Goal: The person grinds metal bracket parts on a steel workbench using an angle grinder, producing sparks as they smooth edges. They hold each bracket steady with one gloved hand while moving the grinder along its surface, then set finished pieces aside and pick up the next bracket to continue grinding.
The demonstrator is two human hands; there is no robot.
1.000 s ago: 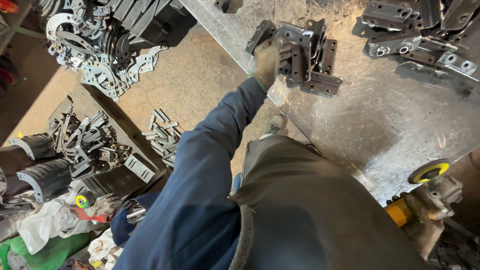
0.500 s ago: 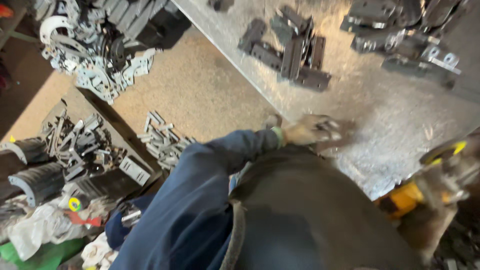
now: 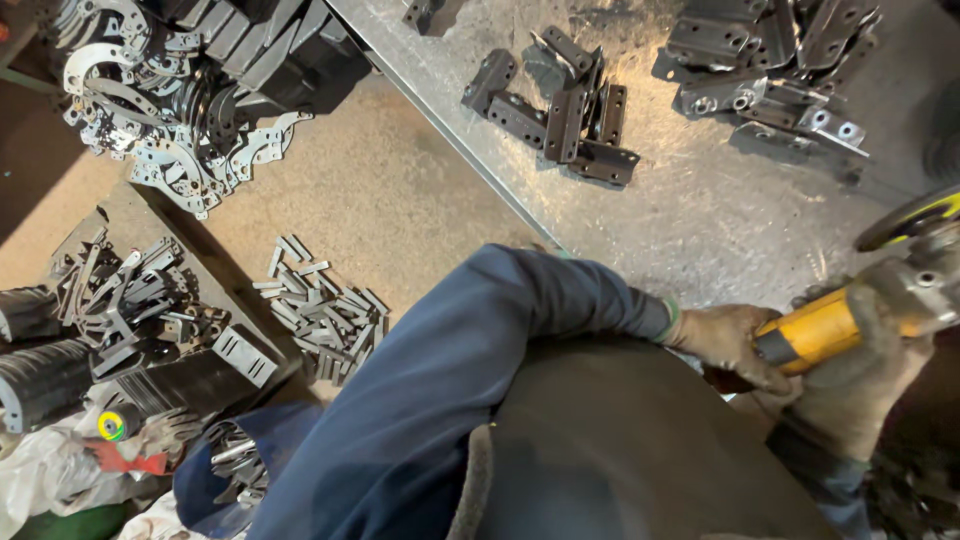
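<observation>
Both my hands wear worn grey gloves. My left hand [image 3: 722, 345], at the end of a blue sleeve, grips the rear of a yellow angle grinder [image 3: 815, 328]. Just below and to the right, my right hand [image 3: 850, 385] wraps around the grinder's body. The grinder's disc guard [image 3: 905, 218] points up at the right edge, over the scratched metal table [image 3: 700, 225]. A small pile of dark steel angle brackets [image 3: 565, 115] lies on the table, well away from both hands. My dark apron fills the bottom middle.
A second heap of brackets with round holes [image 3: 770, 60] sits at the table's far right. On the floor to the left lie flat metal strips [image 3: 320, 310], curved grey plates [image 3: 190, 130] and dark stacked parts [image 3: 120, 320]. The table's edge [image 3: 470, 160] runs diagonally.
My left hand has left the bracket pile, drawn back across the table, and closed on the grinder. The grinder has come up into both hands at the right.
</observation>
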